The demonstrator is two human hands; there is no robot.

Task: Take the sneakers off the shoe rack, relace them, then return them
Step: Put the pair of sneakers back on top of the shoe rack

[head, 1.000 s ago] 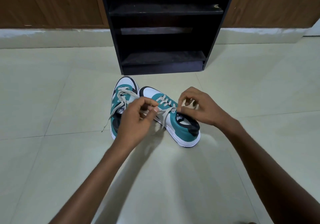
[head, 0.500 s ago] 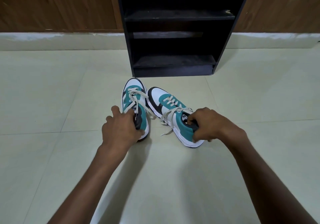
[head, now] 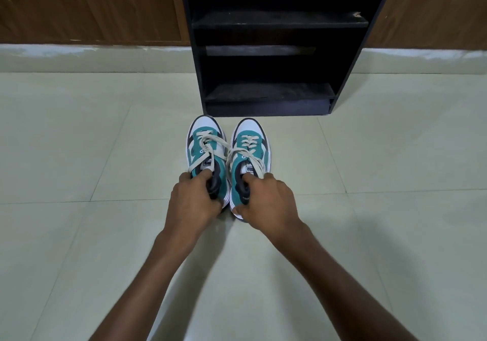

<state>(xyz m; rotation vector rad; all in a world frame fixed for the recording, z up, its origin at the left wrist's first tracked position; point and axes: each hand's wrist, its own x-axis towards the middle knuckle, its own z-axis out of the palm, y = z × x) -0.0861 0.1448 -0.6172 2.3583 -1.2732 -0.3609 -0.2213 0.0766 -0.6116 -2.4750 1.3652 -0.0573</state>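
Tiled floor (head: 79, 156), left hand (head: 193, 203) gripping left sneaker (head: 207, 153) heel, right hand (head: 266, 203) gripping right sneaker (head: 250, 151) heel

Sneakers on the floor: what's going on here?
A person is gripping a pair of teal-and-white sneakers by the heels, the left hand on the left sneaker and the right hand on the right sneaker. Both sit side by side on the tiled floor, toes pointing at the black shoe rack, whose visible shelves hold nothing. Laces are threaded, ends loose.
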